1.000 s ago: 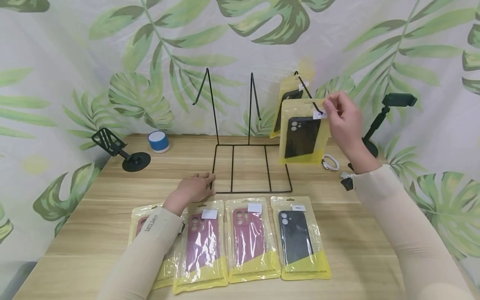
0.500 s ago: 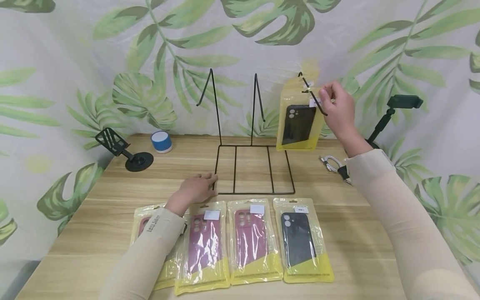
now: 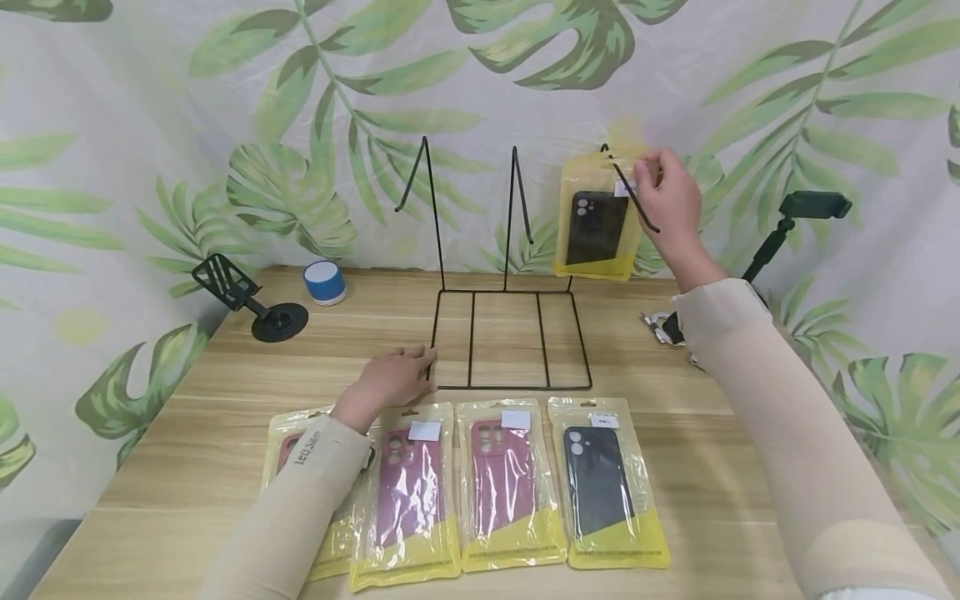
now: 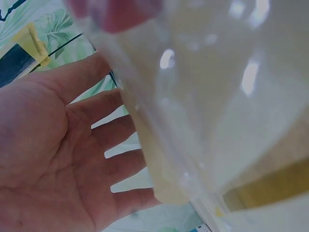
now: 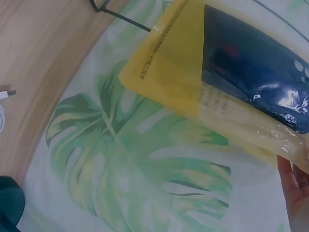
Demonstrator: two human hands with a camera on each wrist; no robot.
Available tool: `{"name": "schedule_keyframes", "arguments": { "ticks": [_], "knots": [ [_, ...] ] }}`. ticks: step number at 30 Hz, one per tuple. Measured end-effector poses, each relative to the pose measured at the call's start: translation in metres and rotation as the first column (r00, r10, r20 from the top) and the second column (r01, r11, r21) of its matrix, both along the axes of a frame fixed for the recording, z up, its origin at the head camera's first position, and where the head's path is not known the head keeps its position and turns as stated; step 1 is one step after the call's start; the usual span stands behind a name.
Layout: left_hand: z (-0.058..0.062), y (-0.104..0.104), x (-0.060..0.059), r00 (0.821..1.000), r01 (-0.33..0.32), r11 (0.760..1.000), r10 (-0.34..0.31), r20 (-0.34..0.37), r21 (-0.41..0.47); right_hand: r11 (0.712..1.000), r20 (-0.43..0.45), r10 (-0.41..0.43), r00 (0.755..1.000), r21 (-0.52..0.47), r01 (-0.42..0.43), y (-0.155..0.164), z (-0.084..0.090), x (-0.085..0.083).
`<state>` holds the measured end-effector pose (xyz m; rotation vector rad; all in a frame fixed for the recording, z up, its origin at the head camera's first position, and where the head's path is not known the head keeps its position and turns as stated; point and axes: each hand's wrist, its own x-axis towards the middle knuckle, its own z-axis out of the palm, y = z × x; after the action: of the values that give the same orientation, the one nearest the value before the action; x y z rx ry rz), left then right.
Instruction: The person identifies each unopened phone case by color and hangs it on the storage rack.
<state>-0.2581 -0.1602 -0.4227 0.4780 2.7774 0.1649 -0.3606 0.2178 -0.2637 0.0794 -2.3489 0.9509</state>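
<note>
My right hand pinches the upper right edge of a yellow-edged bag holding a black phone case. That bag hangs on the right hook of a black wire rack, over another bag that it mostly hides. In the right wrist view the bagged case shows, with a few fingers at its edge. My left hand rests at the rack's left front corner, fingers straight. In the left wrist view a blurred clear bag covers the fingertips.
Along the table's front lie bagged phone cases: a pink one, another pink one, a black one, and one partly under my left sleeve. Behind stand a phone stand, a blue-white cylinder, a cable and a dark holder.
My right hand has slid the bagged black phone case back and up along the right hook, toward the bag behind it. The left hand has stayed at the rack's corner.
</note>
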Motion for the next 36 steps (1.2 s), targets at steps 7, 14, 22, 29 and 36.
{"name": "schedule_keyframes", "arguments": {
  "ticks": [7,14,22,29,36],
  "knots": [
    [0.001,0.001,0.001,1.000,0.007,1.000,-0.007,-0.005,0.006,0.999,0.039,-0.020,0.999,-0.030,0.021,0.004,-0.003,-0.002],
    [0.002,0.001,0.000,1.000,0.006,1.000,-0.006,0.000,0.004,0.994,0.107,-0.008,0.994,-0.104,0.020,0.016,-0.013,0.009],
    [0.002,0.001,-0.001,1.000,0.007,1.000,-0.007,-0.006,-0.008,0.998,0.148,-0.007,0.989,-0.055,0.015,0.028,-0.054,0.050],
    [0.003,0.001,-0.001,1.000,0.000,1.000,0.000,0.004,-0.009,0.974,0.248,0.037,0.968,0.207,-0.090,0.025,-0.103,0.103],
    [0.001,0.001,-0.002,1.000,-0.004,1.000,0.004,0.011,-0.019,0.802,0.636,0.215,0.741,0.318,-0.505,0.021,-0.138,0.135]
  ]
}}
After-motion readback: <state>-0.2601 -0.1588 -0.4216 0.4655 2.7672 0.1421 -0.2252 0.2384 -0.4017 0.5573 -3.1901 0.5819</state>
